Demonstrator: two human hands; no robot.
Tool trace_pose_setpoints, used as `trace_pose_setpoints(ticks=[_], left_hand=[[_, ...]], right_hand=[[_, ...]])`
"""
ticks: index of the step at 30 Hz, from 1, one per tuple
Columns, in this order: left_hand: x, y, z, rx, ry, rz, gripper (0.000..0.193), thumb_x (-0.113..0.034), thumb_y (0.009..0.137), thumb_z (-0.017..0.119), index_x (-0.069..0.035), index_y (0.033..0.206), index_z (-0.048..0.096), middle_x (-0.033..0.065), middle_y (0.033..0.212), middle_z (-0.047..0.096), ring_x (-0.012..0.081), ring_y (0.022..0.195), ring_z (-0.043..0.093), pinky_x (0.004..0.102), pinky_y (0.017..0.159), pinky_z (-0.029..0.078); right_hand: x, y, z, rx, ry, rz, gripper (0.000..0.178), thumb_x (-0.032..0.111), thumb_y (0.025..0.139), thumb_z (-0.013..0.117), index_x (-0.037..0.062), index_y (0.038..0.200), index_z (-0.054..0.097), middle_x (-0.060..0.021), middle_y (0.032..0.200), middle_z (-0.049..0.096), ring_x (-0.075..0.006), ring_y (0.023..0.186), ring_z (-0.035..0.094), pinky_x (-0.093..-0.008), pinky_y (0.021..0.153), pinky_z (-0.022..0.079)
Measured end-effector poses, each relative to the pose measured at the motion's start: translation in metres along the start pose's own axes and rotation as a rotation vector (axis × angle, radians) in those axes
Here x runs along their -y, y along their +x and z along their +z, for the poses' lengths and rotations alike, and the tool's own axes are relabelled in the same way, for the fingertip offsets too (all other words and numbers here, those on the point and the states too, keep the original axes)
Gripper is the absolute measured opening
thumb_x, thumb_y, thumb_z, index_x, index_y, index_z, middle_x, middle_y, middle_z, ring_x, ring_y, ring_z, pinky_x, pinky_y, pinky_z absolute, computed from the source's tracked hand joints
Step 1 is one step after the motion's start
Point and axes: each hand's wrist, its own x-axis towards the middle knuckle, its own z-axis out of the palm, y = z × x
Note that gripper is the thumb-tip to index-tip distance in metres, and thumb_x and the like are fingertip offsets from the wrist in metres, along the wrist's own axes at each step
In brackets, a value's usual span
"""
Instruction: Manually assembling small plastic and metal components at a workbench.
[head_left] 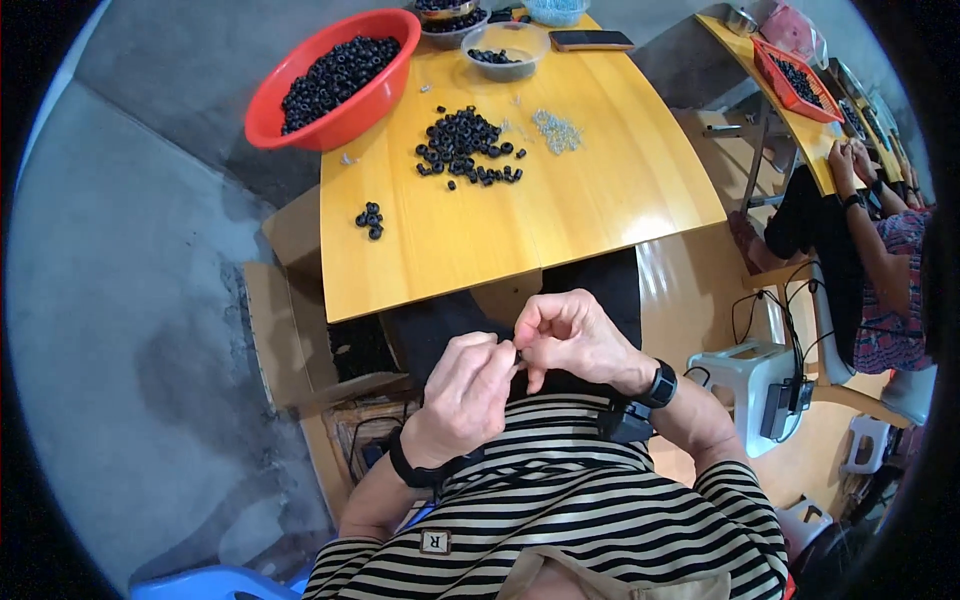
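Note:
My left hand and my right hand meet in front of my striped shirt, just off the table's near edge. Both are closed in a pinch, fingertips touching. Between them shows a bit of a small black piece, mostly covered by the fingers. On the yellow table beyond lies a loose heap of small black ring-shaped parts. A smaller group of the same rings sits nearer the left edge. To the right of the heap is a little pile of tiny clear pieces.
A red basin full of black rings stands at the table's back left. Clear tubs and a dark phone are at the back. An open cardboard box is below left. Another person sits at a second table on the right.

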Motion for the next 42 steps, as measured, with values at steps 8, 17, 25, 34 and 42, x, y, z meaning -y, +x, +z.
trace_pose_setpoints(ticks=[8, 17, 25, 34, 42], left_hand=[[0.004, -0.006, 0.002, 0.041, 0.088, 0.104, 0.038, 0.008, 0.067, 0.066, 0.01, 0.105, 0.062, 0.018, 0.093, 0.059, 0.0337, 0.087, 0.06, 0.0396, 0.075, 0.054], [-0.002, 0.005, 0.006, -0.04, -0.005, -0.015, 0.034, 0.013, 0.067, 0.068, 0.008, 0.1, 0.064, 0.0172, 0.093, 0.061, 0.0351, 0.087, 0.063, 0.0382, 0.073, 0.055], [0.001, 0.015, 0.022, -0.016, -0.144, -0.329, 0.022, 0.01, 0.077, 0.061, 0.001, 0.097, 0.06, 0.0167, 0.091, 0.062, 0.0327, 0.082, 0.062, 0.0368, 0.072, 0.051], [0.021, -0.017, 0.01, -0.055, -0.173, -0.546, 0.011, 0.004, 0.082, 0.059, 0.002, 0.093, 0.059, 0.0126, 0.083, 0.06, 0.0249, 0.073, 0.058, 0.0319, 0.068, 0.047], [0.019, -0.015, 0.025, -0.05, -0.263, -0.629, 0.008, 0.001, 0.082, 0.06, 0.002, 0.091, 0.058, 0.0109, 0.08, 0.058, 0.0215, 0.07, 0.057, 0.0291, 0.063, 0.045]], right_hand=[[0.006, 0.0, 0.0, 0.008, 0.049, 0.193, 0.002, -0.004, 0.086, 0.055, -0.0024, 0.087, 0.057, -0.0094, 0.078, 0.065, -0.0123, 0.06, 0.064, -0.0274, 0.056, 0.058], [-0.007, -0.007, 0.004, -0.068, 0.014, -0.097, 0.007, -0.008, 0.083, 0.056, -0.0012, 0.083, 0.055, -0.0053, 0.073, 0.06, -0.0107, 0.06, 0.061, -0.0244, 0.053, 0.054], [0.012, -0.005, -0.021, -0.043, -0.254, -0.083, 0.009, 0.011, 0.09, 0.062, 0.0028, 0.092, 0.057, -0.0006, 0.074, 0.06, -0.0055, 0.061, 0.055, -0.0212, 0.053, 0.047], [0.101, -0.115, -0.238, -1.438, -1.143, -0.118, 0.045, 0.017, 0.082, 0.065, -0.0035, 0.12, 0.053, -0.0223, 0.118, 0.057, -0.0316, 0.112, 0.056, -0.0362, 0.096, 0.045], [0.132, -0.276, -0.321, -2.036, -1.428, 0.357, 0.073, 0.009, 0.079, 0.057, 0.003, 0.144, 0.024, -0.0194, 0.157, 0.009, -0.044, 0.1, 0.062, -0.0494, 0.085, 0.052]])
